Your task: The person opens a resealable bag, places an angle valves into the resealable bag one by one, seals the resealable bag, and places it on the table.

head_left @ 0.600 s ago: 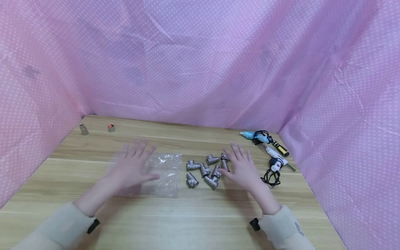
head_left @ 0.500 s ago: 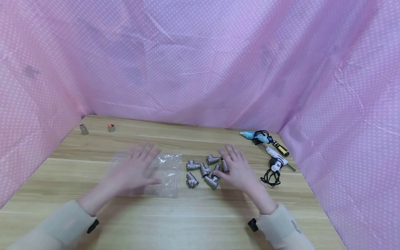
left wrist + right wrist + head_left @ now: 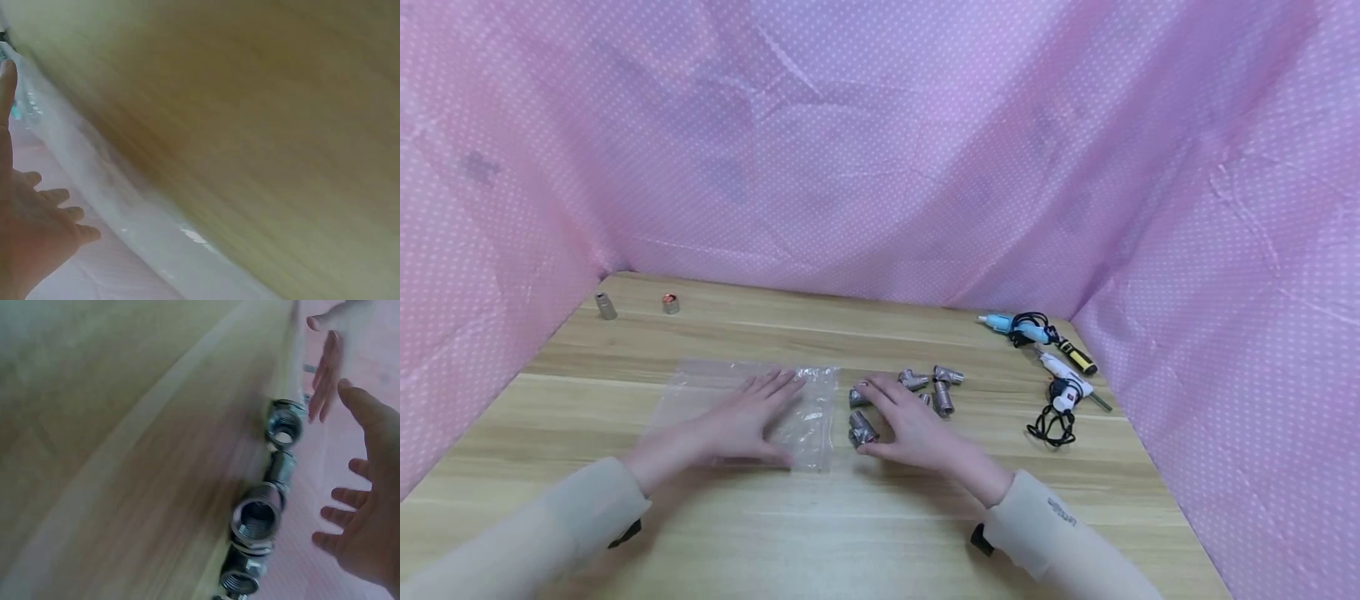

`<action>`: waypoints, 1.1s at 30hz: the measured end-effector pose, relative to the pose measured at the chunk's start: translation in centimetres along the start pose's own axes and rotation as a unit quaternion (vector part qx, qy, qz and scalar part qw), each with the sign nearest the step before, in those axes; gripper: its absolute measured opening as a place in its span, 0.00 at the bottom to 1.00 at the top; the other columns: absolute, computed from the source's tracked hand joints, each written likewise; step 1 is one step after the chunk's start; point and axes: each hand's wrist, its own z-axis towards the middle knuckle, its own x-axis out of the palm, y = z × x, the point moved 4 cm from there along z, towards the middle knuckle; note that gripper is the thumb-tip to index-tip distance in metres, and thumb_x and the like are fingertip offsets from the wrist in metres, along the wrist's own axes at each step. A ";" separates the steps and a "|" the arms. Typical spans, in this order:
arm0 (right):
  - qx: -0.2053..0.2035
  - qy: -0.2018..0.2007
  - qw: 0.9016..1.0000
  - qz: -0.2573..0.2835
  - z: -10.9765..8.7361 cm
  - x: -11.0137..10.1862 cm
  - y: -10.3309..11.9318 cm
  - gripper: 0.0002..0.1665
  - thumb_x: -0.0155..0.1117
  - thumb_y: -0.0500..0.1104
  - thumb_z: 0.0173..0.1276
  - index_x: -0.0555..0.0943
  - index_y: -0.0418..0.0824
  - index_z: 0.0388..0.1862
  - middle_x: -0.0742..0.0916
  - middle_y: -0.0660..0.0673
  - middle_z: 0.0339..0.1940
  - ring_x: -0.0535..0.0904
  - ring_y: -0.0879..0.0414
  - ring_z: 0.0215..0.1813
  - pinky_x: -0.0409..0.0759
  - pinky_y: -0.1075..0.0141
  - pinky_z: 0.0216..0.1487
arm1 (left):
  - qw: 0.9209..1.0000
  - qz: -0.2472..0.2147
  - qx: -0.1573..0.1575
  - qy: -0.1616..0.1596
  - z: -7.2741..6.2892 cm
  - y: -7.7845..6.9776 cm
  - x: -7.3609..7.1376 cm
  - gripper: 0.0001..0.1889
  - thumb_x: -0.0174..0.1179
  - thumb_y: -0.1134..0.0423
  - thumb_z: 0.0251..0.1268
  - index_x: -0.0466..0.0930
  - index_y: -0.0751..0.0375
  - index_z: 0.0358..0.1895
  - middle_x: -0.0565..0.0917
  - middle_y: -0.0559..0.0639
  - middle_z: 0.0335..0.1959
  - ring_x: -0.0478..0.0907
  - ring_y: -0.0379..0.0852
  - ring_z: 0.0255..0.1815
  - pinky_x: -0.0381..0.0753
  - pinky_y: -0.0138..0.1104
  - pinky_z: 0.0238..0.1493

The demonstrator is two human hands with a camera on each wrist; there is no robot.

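Note:
My left hand [image 3: 745,421] is spread flat over a clear plastic zip bag [image 3: 817,417]; whether it touches the bag I cannot tell. In the left wrist view, the left hand [image 3: 37,231] has straight fingers beside the bag [image 3: 112,187]. Several silvery metal tee pipe fittings [image 3: 862,429] lie right of the bag. Over them is my right hand [image 3: 917,427], fingers pointing left and loosely bent, hiding some. The right wrist view has the right hand [image 3: 369,525] apart from the row of fittings [image 3: 256,519], holding nothing.
A metal fitting [image 3: 606,306] and a short ring-like fitting [image 3: 671,304] stand at the back left. At the right lie a blue corded tool [image 3: 1018,327], a yellow-black handle [image 3: 1077,356] and a white glue gun [image 3: 1063,371] with a black cord. Pink dotted cloth [image 3: 880,150] surrounds the table.
My right hand has moved left and lower, from the fittings' right side to over them. My left hand has shifted slightly right and down over the bag.

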 end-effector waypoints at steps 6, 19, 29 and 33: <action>-0.067 0.051 0.996 -0.019 1.5 1.3 0.5 0.48 0.59 0.66 0.59 0.63 0.40 0.71 0.68 0.38 0.71 0.62 0.43 0.71 0.61 0.49 0.69 | 1.000 -0.029 0.008 0.002 -0.4 1.0 0.3 0.59 0.66 0.31 0.38 0.55 0.66 0.72 0.58 0.66 0.72 0.50 0.67 0.72 0.49 0.60 0.68; -0.142 0.123 0.981 -0.055 3.9 2.7 1.9 0.42 0.53 0.65 0.65 0.65 0.41 0.70 0.69 0.42 0.70 0.60 0.46 0.73 0.52 0.45 0.72 | 0.998 -0.056 0.002 -0.011 -1.4 2.7 0.6 0.54 0.66 0.33 0.40 0.61 0.64 0.69 0.64 0.63 0.69 0.58 0.66 0.69 0.55 0.59 0.67; -0.169 0.130 0.976 -0.043 4.9 3.5 2.7 0.44 0.52 0.65 0.66 0.57 0.47 0.75 0.67 0.44 0.72 0.60 0.52 0.73 0.50 0.44 0.72 | 0.987 -0.129 -0.079 -0.045 0.0 0.3 0.2 0.44 0.62 0.34 0.49 0.68 0.63 0.63 0.74 0.59 0.58 0.71 0.58 0.59 0.70 0.54 0.59; -0.171 0.140 0.974 -0.049 5.4 3.7 2.9 0.43 0.51 0.64 0.67 0.55 0.48 0.75 0.66 0.44 0.73 0.60 0.51 0.73 0.51 0.43 0.71 | 0.978 -0.177 -0.103 -0.047 0.2 -0.2 0.3 0.42 0.63 0.38 0.52 0.67 0.64 0.63 0.76 0.56 0.53 0.74 0.54 0.54 0.75 0.50 0.55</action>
